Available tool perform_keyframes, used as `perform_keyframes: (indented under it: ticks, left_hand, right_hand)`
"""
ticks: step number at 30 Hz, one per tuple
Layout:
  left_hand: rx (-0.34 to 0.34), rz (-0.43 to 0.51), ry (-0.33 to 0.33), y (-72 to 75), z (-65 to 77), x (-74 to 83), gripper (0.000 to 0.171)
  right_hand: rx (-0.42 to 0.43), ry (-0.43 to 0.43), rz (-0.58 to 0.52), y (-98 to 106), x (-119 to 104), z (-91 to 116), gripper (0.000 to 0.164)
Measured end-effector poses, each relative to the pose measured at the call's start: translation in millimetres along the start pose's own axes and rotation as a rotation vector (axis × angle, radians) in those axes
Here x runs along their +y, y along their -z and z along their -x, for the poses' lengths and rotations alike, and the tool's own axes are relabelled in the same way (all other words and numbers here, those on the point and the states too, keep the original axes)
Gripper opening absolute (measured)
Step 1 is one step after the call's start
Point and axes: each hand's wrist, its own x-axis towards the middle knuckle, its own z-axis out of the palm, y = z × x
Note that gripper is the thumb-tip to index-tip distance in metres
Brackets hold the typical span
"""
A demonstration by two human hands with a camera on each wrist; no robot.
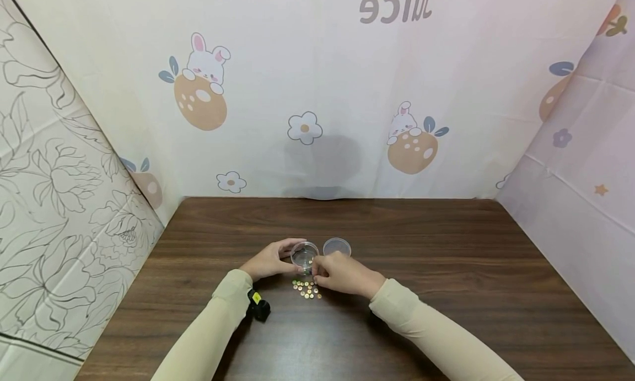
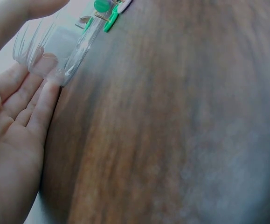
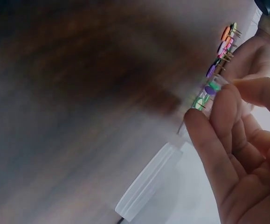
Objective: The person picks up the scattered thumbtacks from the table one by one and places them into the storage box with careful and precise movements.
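My left hand [image 1: 269, 259] holds a clear round plastic jar [image 1: 303, 253] on the table, its thumb and fingers on opposite sides. Several thumbtacks with green and purple heads [image 3: 210, 89] show by the jar wall. At the jar's rim, my right hand [image 1: 342, 273] has thumb and forefinger pinched together. A small gold thumbtack [image 1: 311, 262] shows at those fingertips in the head view; the fingers partly hide it. Just in front of the jar lie several loose thumbtacks [image 1: 307, 290], points up, with coloured heads in the right wrist view.
Behind the right hand lies a clear round lid [image 1: 337, 245], also seen edge-on as a pale lid [image 3: 148, 182] from the right wrist. A black device with a yellow label [image 1: 259, 305] sits at the left cuff. The brown wooden table [image 1: 446, 243] meets a printed curtain [image 1: 258, 83] at the back.
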Motion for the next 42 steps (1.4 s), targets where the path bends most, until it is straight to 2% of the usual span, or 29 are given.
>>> perform_keyframes:
  ticks: [10,17,30,42]
  left_hand:
    - [-0.005,0.012,-0.043,0.1,-0.6,-1.9,0.072]
    - [-0.005,0.018,-0.033,0.8,-2.3,-2.3,0.071]
    - [-0.012,0.021,-0.037,1.4,-2.2,-2.4,0.072]
    - [-0.001,0.0,-0.022,-0.2,0.3,-0.8,0.072]
  right_hand:
    - [-0.049,-0.013,0.078,-2.7,-3.7,-0.5,0.005]
    - [-0.064,-0.026,0.112,-3.5,-5.5,-1.8,0.005]
    - [-0.038,-0.024,0.145,-3.4,-8.1,0.0,0.014]
    - [-0.013,-0.006,0.142,-4.9,-7.9,1.3,0.01]
